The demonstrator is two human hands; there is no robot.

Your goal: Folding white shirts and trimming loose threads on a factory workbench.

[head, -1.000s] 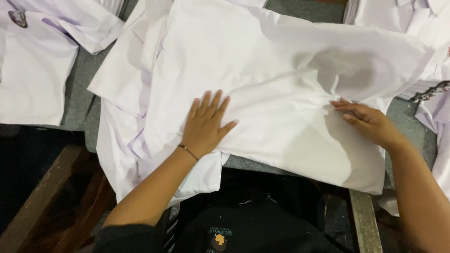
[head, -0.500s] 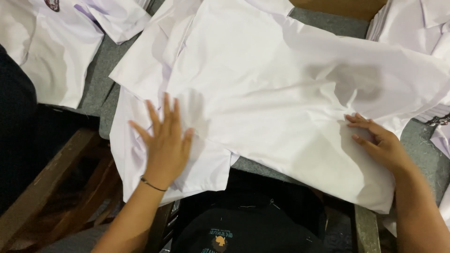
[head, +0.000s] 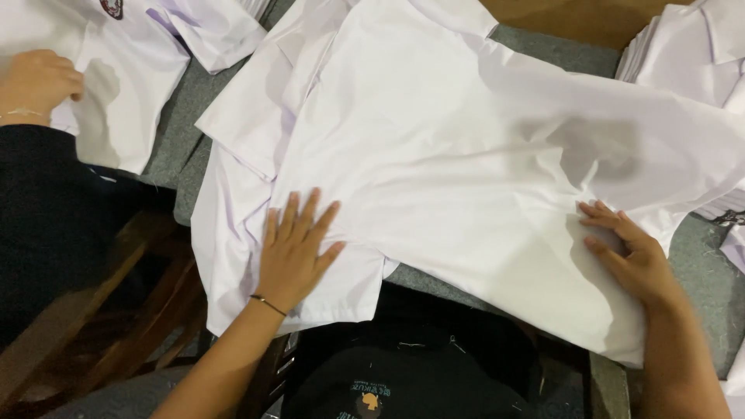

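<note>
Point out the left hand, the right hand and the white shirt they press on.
left hand [head: 293,252], head view, on the back of the hand.
right hand [head: 632,260], head view, on the knuckles.
white shirt [head: 466,155], head view, on the flat middle panel.

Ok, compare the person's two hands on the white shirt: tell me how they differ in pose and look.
The left hand lies flat, palm down with fingers spread, near the white shirt's lower left edge; the right hand is curled, its fingertips pressing the cloth at the right side. The left wrist wears a thin dark band; the right wrist shows none. Both are bare and touch the same shirt.
</note>
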